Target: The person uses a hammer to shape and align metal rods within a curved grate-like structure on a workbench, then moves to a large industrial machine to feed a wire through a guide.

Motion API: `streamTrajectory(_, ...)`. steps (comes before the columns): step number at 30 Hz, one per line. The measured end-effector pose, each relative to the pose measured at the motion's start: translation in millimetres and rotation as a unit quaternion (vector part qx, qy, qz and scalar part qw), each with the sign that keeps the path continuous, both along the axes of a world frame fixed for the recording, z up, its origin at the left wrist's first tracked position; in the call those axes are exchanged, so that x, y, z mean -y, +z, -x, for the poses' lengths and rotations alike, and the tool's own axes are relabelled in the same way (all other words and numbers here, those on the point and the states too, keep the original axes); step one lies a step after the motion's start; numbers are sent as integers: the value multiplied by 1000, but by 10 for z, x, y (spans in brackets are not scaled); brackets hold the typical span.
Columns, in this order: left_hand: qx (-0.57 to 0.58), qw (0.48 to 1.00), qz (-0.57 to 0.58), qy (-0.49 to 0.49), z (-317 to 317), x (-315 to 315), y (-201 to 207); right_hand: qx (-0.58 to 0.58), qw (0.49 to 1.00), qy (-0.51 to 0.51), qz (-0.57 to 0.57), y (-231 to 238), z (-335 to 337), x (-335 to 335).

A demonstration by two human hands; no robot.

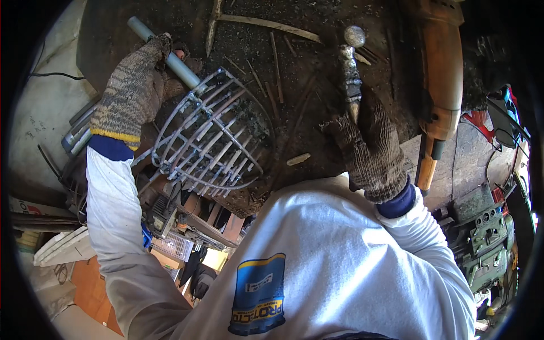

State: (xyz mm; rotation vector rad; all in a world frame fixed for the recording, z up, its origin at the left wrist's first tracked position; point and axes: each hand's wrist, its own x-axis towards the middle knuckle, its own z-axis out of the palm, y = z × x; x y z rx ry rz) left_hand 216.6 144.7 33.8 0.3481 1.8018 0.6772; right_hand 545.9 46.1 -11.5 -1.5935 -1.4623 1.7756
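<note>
left hand (133,79): grip closed around grey tube (182,72) | welded-rod cage (213,116): at tube's end, above table (255,42) | right hand (374,150): gripping ball-ended metal tool (351,71) | risk: cage may swing, if tube turns inside grip

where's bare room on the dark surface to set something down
Barest: the dark surface left of the grey pipe in the left hand. Beyond the pale curved strip is fairly open, though speckled. Crowded: thin rods lie between the metal cage and right hand.
</note>
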Motion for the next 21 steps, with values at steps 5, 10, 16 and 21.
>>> streamTrajectory(5, 42, 998, 35, 8, 118, -35, -41, 1, 997, -40, -68, -121, 12, 83)
streamTrajectory(10, 23, 1000, 12, -6, 311, 51, -125, -7, 999, -29, -33, -102, 3, 69)
streamTrajectory(16, 18, 1000, 1, -5, 106, -12, -137, -21, 995, -82, -59, -98, 59, 45)
streamTrajectory(21, 18, 1000, -4, -3, 97, 18, -89, -248, 907, -116, 319, 155, -24, -76)
